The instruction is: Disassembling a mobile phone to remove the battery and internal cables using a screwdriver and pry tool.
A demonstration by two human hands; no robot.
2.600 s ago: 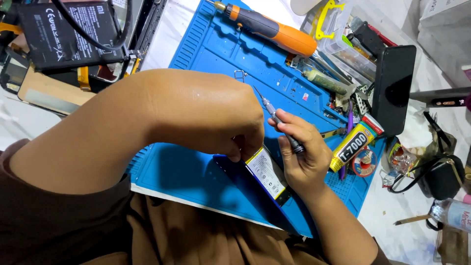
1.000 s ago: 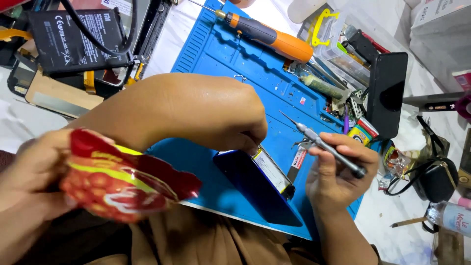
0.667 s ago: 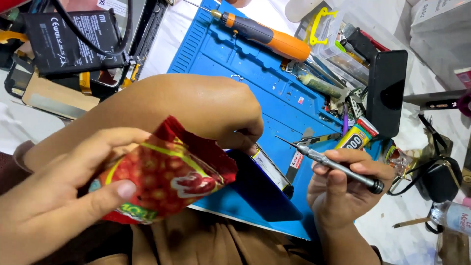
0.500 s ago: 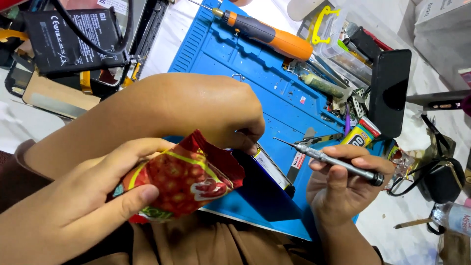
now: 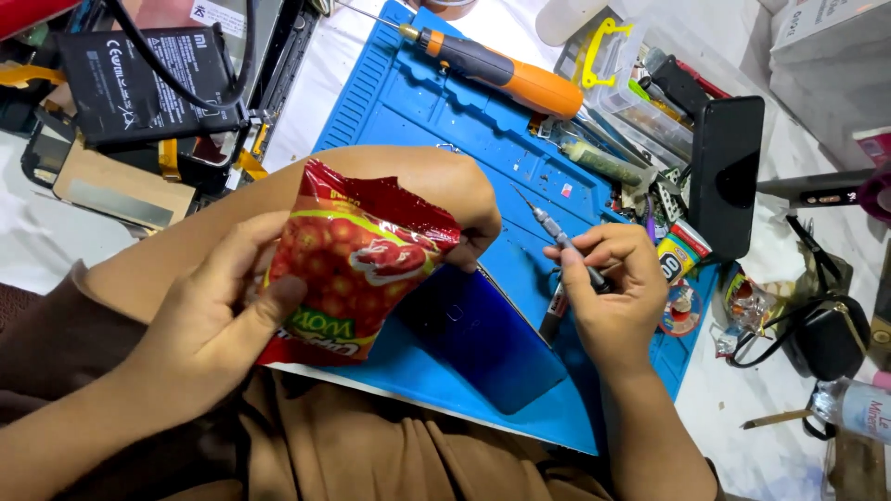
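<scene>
My left hand (image 5: 469,209) curls at the top corner of a dark blue phone (image 5: 492,353) lying on a blue work mat (image 5: 418,102); my left forearm crosses the view from the left. My right hand (image 5: 613,297) grips a slim metal screwdriver (image 5: 561,241), tip pointing up and left above the mat. Another person's hand (image 5: 195,343) comes in from the lower left. It holds a red snack packet (image 5: 357,269) upright in front of my left forearm, hiding part of my left hand.
An orange-handled power tool (image 5: 520,79) lies at the mat's far edge. A black phone (image 5: 726,176), a glue tube (image 5: 682,255) and small tools crowd the right. A black battery (image 5: 139,83) with cables sits far left. A bottle (image 5: 858,408) lies at the right edge.
The other person's hand brought the red packet in from the lower left and raised it upright. My right hand lifted off the phone and drew the screwdriver back.
</scene>
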